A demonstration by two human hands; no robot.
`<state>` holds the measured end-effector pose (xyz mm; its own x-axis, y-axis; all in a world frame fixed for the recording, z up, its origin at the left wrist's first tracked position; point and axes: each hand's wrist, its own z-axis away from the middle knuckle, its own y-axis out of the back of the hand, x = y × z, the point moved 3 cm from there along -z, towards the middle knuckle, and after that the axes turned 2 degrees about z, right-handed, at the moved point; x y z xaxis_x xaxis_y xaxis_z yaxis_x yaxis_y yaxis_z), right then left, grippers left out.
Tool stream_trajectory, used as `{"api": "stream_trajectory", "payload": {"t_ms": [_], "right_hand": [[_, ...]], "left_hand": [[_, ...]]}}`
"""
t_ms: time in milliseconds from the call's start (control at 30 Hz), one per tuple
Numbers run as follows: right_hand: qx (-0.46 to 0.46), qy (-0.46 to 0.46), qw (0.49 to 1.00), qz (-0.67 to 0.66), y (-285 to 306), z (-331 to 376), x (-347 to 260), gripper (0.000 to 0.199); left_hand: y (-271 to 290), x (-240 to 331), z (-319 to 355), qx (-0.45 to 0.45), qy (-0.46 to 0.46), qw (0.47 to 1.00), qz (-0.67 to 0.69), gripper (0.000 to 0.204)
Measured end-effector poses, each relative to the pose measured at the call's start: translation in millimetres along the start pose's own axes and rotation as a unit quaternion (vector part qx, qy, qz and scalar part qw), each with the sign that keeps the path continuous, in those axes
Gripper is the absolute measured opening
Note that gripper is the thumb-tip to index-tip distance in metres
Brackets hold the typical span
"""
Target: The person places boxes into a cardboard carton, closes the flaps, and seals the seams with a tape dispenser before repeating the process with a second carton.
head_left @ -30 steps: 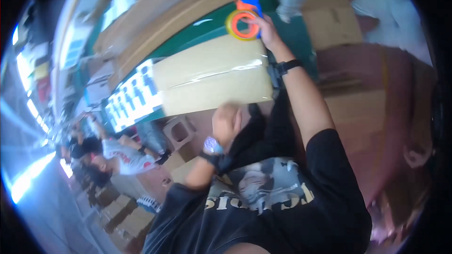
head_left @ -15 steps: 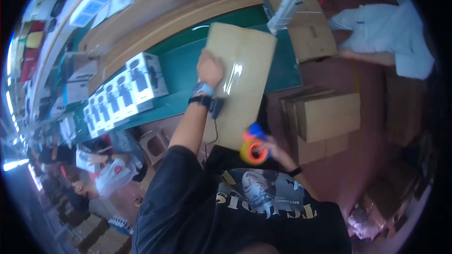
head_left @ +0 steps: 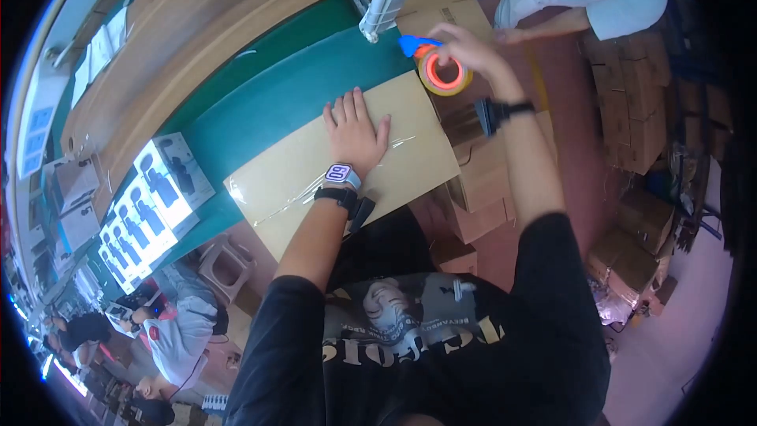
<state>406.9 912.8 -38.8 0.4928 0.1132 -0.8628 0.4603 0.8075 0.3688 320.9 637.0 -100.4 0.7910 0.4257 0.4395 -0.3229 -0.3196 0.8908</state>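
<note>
Currently, your left hand [head_left: 355, 140] lies fingers spread on the cardboard box [head_left: 418, 166]; your right hand [head_left: 471, 51] grips the tape dispenser [head_left: 426, 68] by the box's corner.

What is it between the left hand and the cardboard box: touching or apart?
Touching. The head view shows the left hand spread palm-down on the cardboard box, fingertips past its far edge.

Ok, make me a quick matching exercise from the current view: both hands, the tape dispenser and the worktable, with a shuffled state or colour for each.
Things:
1. Left hand
2. Right hand
3. Tape dispenser
4. Worktable

States or colours:
A. Green
B. Holding an item
C. Blue and orange
D. Flat on the tan carton

Pairs: 1-D, 2-B, 3-C, 4-A
</note>
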Motion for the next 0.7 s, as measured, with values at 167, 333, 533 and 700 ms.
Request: {"api": "stream_trajectory", "payload": {"t_ms": [167,333,533,700], "right_hand": [[-0.277,-0.095,0.932,0.211,-22.1,-40.8,-2.6,0.041],[-0.256,-0.126,0.945,0.163,-24.3,-41.6,20.9,0.034],[-0.039,0.013,0.993,0.115,-3.1,76.0,56.9,0.043],[0.057,-0.072,0.995,-0.025,-14.7,278.8,112.6,0.047]], "left_hand": [[3.8,-12.8,1.9,-0.003,0.014,1.0,-0.014,0.076],[2.6,-5.9,-0.5,-0.009,0.01,1.0,-0.005,0.075],[-3.8,-6.3,1.1,0.009,-0.015,1.0,-0.012,0.074],[-1.5,5.6,2.9,0.015,-0.11,0.994,0.003,0.069]]}}
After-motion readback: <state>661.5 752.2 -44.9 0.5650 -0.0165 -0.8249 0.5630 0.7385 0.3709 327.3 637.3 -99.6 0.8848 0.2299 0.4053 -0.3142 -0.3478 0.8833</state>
